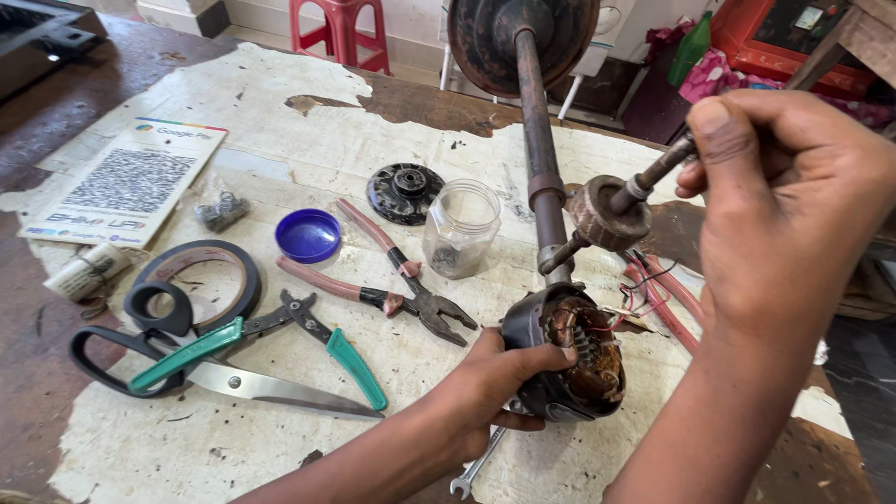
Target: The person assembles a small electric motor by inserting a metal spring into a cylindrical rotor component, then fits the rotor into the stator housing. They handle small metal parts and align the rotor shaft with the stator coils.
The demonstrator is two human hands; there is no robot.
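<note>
My left hand grips a black motor housing with copper windings showing inside, resting on the worn table. My right hand is closed on the end of a thin metal shaft that carries a rusty round rotor, held above and to the right of the housing. A long rusty rod rises from the housing toward a dark round cover at the top.
Pliers with reddish handles, green-handled cutters, black scissors, a tape roll, a blue lid, a clear jar, a black disc part, a spanner and a printed card lie on the table.
</note>
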